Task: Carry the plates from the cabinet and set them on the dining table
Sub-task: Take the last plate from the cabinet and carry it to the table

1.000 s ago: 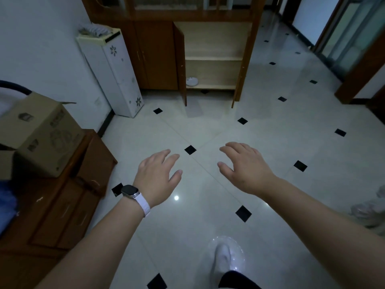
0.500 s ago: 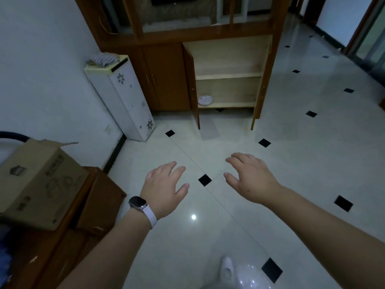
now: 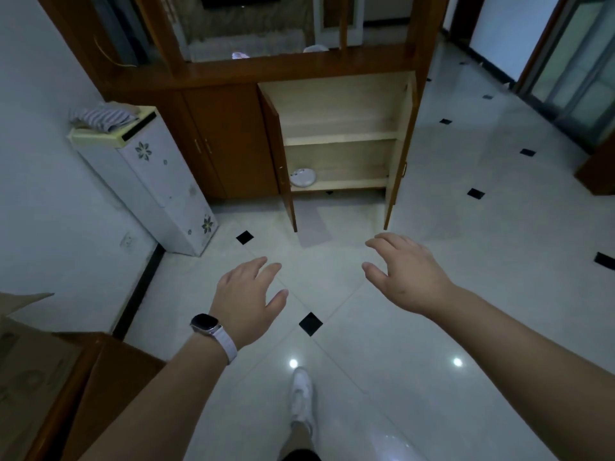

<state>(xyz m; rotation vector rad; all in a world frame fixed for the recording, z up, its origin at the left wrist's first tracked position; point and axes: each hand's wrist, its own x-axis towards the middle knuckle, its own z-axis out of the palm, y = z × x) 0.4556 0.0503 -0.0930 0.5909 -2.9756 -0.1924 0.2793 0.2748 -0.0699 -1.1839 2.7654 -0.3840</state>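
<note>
both hands hover over the tiled floor (image 3: 362, 357), holding nothing: left hand (image 3: 248, 301) with fingers loosely spread, right hand (image 3: 404, 271) relaxed, fingers slightly bent. the white plates (image 3: 302, 177) sit at the left end of the open cabinet (image 3: 339, 104)'s bottom shelf (image 3: 352, 184), well apart from both hands.

Floor (image 3: 466, 261): pale grey-white glossy tiles with small black diamond insets. Cabinet (image 3: 229, 138): reddish-brown wood outside, pale beige inside. Plate (image 3: 302, 177): white. Storage unit (image 3: 159, 181): white with dark flower motifs, cream top. Cloth (image 3: 100, 118): grey-and-white stripes. Watch (image 3: 204, 324): black face, white strap. Shoe (image 3: 301, 397): white.
</note>
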